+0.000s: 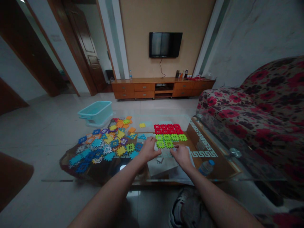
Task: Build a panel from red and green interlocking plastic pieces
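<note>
Rows of square, notched plastic interlocking tiles lie on the glass table. The far rows are red tiles (170, 129). Nearer me come lime-green tiles (175, 137), with a shorter row of two at the front. My left hand (149, 149) is at the left side of the front green tile (160, 144), its thumb and fingers apart. My right hand (181, 155) sits just off the lower right of the other front green tile (169, 144), thumb and fingertips slightly apart. Whether the fingertips touch the tiles is hard to tell. A pale tile (160, 159) lies between my hands.
A heap of mixed-colour tiles (108, 139) spreads over the table's left side. Apart from it lies a yellow tile (142, 125). A capped water bottle (206, 167) shows by my right forearm. Beyond stand a turquoise bin (96, 110) on the floor and a floral sofa (228, 107).
</note>
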`<state>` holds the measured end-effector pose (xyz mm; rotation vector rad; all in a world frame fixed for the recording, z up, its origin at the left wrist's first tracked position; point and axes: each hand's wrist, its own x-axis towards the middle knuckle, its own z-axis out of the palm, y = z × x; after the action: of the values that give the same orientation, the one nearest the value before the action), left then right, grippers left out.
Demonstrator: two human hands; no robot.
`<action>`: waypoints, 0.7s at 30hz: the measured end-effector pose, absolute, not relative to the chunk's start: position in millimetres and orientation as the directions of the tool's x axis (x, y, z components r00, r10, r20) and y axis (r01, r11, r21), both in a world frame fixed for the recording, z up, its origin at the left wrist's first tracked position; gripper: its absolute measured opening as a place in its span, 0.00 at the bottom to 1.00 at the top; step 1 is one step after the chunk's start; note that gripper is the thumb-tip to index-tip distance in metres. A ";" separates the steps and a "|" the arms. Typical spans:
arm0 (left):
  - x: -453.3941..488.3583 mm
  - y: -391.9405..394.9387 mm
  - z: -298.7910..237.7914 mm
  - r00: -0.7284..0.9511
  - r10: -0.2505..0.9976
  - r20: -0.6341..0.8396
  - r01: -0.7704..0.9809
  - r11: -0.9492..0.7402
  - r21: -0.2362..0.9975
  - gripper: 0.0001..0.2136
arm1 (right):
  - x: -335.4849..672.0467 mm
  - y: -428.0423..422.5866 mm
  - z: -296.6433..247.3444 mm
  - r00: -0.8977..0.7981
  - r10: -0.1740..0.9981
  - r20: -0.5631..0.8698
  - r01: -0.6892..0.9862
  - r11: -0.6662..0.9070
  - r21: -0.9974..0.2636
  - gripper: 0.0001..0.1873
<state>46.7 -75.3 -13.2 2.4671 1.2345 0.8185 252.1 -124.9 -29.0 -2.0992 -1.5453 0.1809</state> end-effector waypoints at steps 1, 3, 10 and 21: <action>43.4 -74.3 -13.0 0.478 0.800 0.362 0.666 -0.599 0.445 0.18 | 253.3 -124.6 -27.6 0.340 0.921 0.192 0.844 -0.209 -0.493 0.13; 33.6 -71.7 -9.2 0.470 0.809 0.354 0.705 -0.585 0.401 0.16 | 255.2 -123.2 -22.9 0.337 0.922 0.192 0.823 -0.190 -0.535 0.14; -36.1 -56.8 24.6 0.450 0.779 0.437 0.732 -0.602 0.319 0.12 | 244.8 -126.8 7.3 0.092 0.964 0.251 0.811 0.074 -0.581 0.08; -129.4 -56.7 3.5 0.533 0.812 0.239 0.770 -0.582 0.260 0.18 | 209.2 -150.4 15.3 -0.315 0.949 0.007 0.826 0.278 -0.489 0.09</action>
<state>-129.4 -56.7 3.5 2.6416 1.3696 0.5105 209.2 -150.4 15.3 -1.6234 -2.2545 0.5832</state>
